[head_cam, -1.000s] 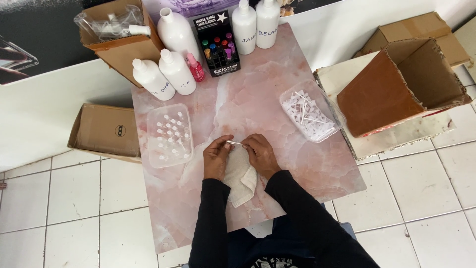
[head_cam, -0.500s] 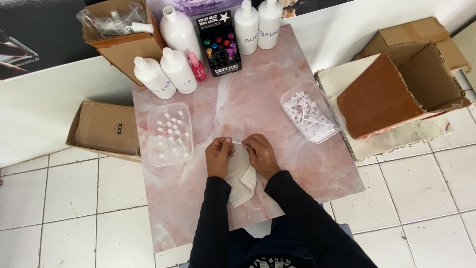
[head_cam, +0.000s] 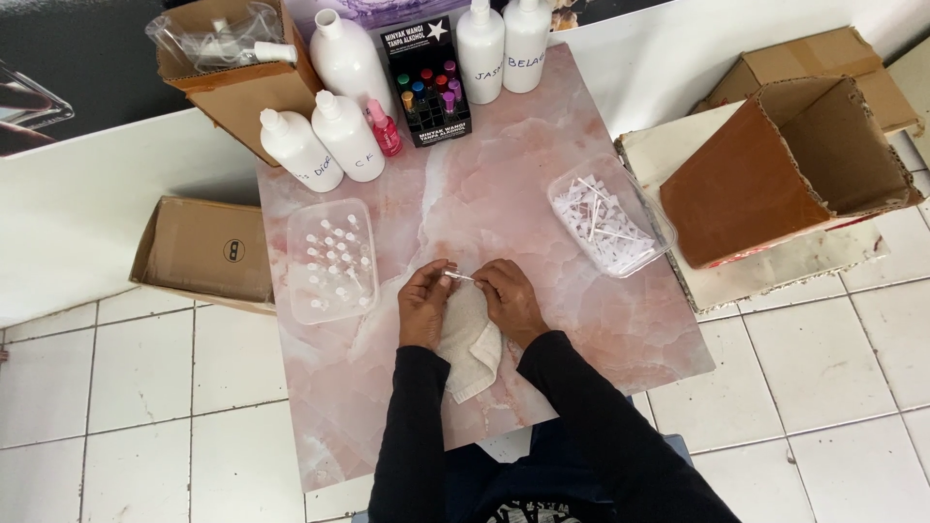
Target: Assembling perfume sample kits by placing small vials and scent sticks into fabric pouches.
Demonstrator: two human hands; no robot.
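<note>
My left hand (head_cam: 424, 305) and my right hand (head_cam: 509, 298) meet over a pink marble table (head_cam: 601, 329), pinching a small thin white stick-like piece (head_cam: 460, 278) between their fingertips. A folded white cloth (head_cam: 470, 341) lies under and between my hands. To the left stands a clear plastic tray (head_cam: 332, 259) with several small white-capped vials. To the right sits a clear tub (head_cam: 610, 218) filled with several thin white pieces.
Several white bottles (head_cam: 346, 136), a pink bottle (head_cam: 385, 128) and a black box of coloured vials (head_cam: 426, 82) stand at the table's far edge. Open cardboard boxes (head_cam: 804, 165) sit right, another (head_cam: 208, 247) left on the tiled floor.
My hands stay together on the cloth with the small white piece; only the fingers have shifted slightly. The camera view has barely moved.
</note>
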